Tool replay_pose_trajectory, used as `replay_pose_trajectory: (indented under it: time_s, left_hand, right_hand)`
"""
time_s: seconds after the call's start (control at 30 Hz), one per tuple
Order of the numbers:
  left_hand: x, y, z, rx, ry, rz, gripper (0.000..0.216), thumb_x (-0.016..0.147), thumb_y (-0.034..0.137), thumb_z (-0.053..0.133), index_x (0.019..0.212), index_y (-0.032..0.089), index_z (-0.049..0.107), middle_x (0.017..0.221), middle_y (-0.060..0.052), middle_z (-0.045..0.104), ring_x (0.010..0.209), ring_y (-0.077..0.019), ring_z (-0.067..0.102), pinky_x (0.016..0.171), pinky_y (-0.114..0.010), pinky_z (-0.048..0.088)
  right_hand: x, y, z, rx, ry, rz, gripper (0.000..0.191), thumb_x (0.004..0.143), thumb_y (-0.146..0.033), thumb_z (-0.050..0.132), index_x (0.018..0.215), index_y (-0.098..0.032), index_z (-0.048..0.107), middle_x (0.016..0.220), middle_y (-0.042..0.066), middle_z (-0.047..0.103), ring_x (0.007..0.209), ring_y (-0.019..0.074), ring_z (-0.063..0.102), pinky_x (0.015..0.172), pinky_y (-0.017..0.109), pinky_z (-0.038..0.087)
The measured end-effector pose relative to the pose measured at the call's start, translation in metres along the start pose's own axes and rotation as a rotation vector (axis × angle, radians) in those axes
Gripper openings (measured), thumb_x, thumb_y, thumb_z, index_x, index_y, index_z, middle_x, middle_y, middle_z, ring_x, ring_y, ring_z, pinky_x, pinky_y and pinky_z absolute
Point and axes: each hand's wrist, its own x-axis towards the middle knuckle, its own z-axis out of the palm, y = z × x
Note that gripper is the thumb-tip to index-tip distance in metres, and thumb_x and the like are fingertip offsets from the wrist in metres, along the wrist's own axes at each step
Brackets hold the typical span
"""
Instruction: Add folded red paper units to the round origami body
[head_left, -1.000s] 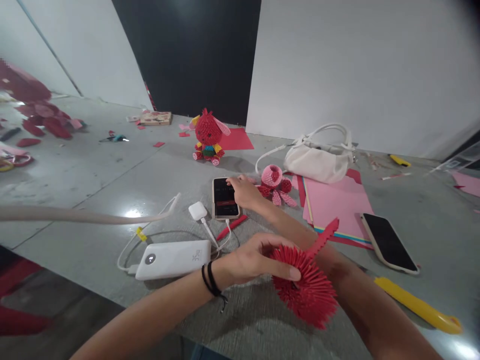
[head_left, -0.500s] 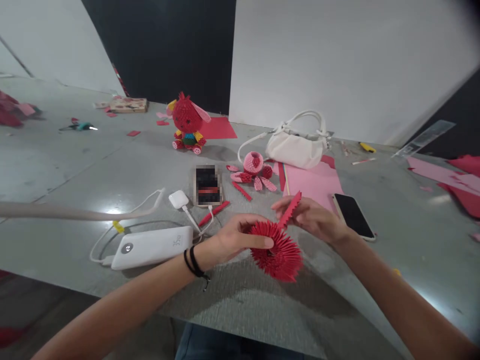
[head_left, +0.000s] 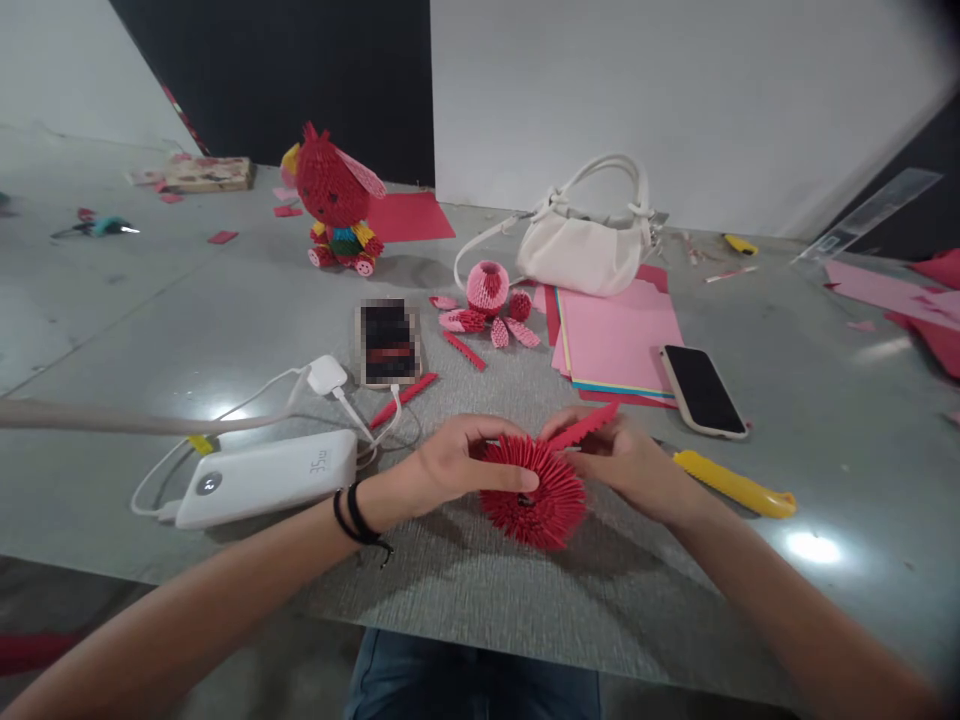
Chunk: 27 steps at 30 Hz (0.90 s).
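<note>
My left hand (head_left: pixel 450 468) grips a red folded-paper ring (head_left: pixel 547 515), its thumb across the top near the central hole and the other fingers behind. The ring is built of many pointed paper pieces and is tilted toward me above the table. At its upper right edge my right hand (head_left: pixel 626 455) closes its thumb and fingers about a red strip of folded paper pieces (head_left: pixel 585 427). One end of this strip meets the ring; the other points up and right. The right fingertips are partly hidden behind strip and ring.
Ahead are a red paper animal figure (head_left: pixel 330 190), a pink paper ball (head_left: pixel 487 288) with small parts, and a white handbag (head_left: pixel 581 255). Phones (head_left: pixel 705 390), a power bank (head_left: pixel 270 478) with cables, pink paper sheets (head_left: pixel 622 335) and a yellow cutter (head_left: pixel 735 485) lie around my hands.
My right hand has come closer to the ring and closed in around the strip, which now leans lower to the right. The view has shifted, bringing the yellow cutter into sight.
</note>
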Motion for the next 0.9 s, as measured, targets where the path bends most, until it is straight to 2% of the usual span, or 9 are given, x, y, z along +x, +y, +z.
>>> replay_pose_trajectory:
  time_s: [0.1, 0.23, 0.3, 0.43, 0.57, 0.7, 0.9]
  left_hand:
    - [0.000, -0.003, 0.000, 0.083, 0.042, 0.066, 0.034, 0.075, 0.033, 0.090, 0.103, 0.016, 0.078, 0.101, -0.006, 0.077, 0.092, -0.0165, 0.068, 0.082, -0.026, 0.055]
    - [-0.002, 0.001, 0.003, 0.226, 0.085, 0.042, 0.029, 0.080, 0.034, 0.086, 0.098, 0.015, 0.074, 0.086, -0.001, 0.071, 0.077, -0.0125, 0.062, 0.069, -0.022, 0.050]
    - [-0.004, 0.003, 0.004, 0.260, 0.094, 0.046, 0.026, 0.081, 0.033, 0.085, 0.097, 0.015, 0.074, 0.087, -0.001, 0.070, 0.079, -0.0121, 0.061, 0.071, -0.021, 0.049]
    - [-0.005, 0.005, 0.007, 0.234, 0.095, 0.046, 0.026, 0.079, 0.030, 0.087, 0.098, 0.015, 0.077, 0.083, -0.001, 0.069, 0.074, -0.0118, 0.059, 0.067, -0.020, 0.047]
    - [-0.005, 0.006, 0.010, 0.320, 0.141, 0.060, 0.023, 0.077, 0.029, 0.087, 0.092, 0.014, 0.078, 0.078, 0.001, 0.066, 0.070, -0.0108, 0.055, 0.063, -0.019, 0.044]
    - [-0.006, 0.007, 0.013, 0.387, 0.177, 0.066, 0.021, 0.077, 0.029, 0.087, 0.084, 0.014, 0.076, 0.071, 0.003, 0.059, 0.066, -0.0094, 0.050, 0.059, -0.018, 0.040]
    - [-0.006, 0.006, 0.015, 0.345, 0.197, 0.020, 0.022, 0.079, 0.032, 0.085, 0.087, 0.014, 0.078, 0.072, 0.002, 0.061, 0.066, -0.0100, 0.051, 0.058, -0.019, 0.040]
  right_hand:
    - [-0.002, 0.004, -0.004, 0.062, 0.129, -0.046, 0.010, 0.085, -0.028, 0.084, 0.093, -0.025, 0.079, 0.091, 0.001, 0.075, 0.084, 0.0147, 0.071, 0.075, 0.026, 0.060]
    - [-0.009, -0.001, -0.001, 0.165, 0.226, -0.154, 0.009, 0.091, -0.029, 0.078, 0.099, -0.025, 0.075, 0.090, 0.001, 0.078, 0.082, 0.0175, 0.077, 0.075, 0.033, 0.067]
    - [-0.013, -0.006, 0.007, 0.106, 0.277, -0.221, 0.010, 0.093, -0.026, 0.076, 0.103, -0.027, 0.075, 0.086, 0.000, 0.078, 0.079, 0.0181, 0.079, 0.076, 0.034, 0.068]
    - [-0.021, -0.014, 0.025, -0.037, 0.412, -0.249, 0.012, 0.095, -0.019, 0.073, 0.101, -0.028, 0.077, 0.104, 0.002, 0.078, 0.084, 0.0169, 0.080, 0.081, 0.030, 0.068]
    - [-0.023, -0.014, 0.031, -0.071, 0.417, -0.165, 0.012, 0.092, -0.024, 0.076, 0.102, -0.029, 0.077, 0.104, 0.002, 0.079, 0.090, 0.0183, 0.079, 0.080, 0.030, 0.067]
    - [-0.022, -0.011, 0.032, -0.030, 0.417, -0.083, 0.026, 0.079, -0.029, 0.089, 0.100, -0.031, 0.075, 0.097, -0.001, 0.079, 0.091, 0.0196, 0.079, 0.080, 0.030, 0.067]
    - [-0.021, -0.008, 0.034, -0.072, 0.411, -0.072, 0.025, 0.079, -0.027, 0.087, 0.100, -0.030, 0.073, 0.097, 0.001, 0.078, 0.088, 0.0212, 0.079, 0.076, 0.033, 0.068]
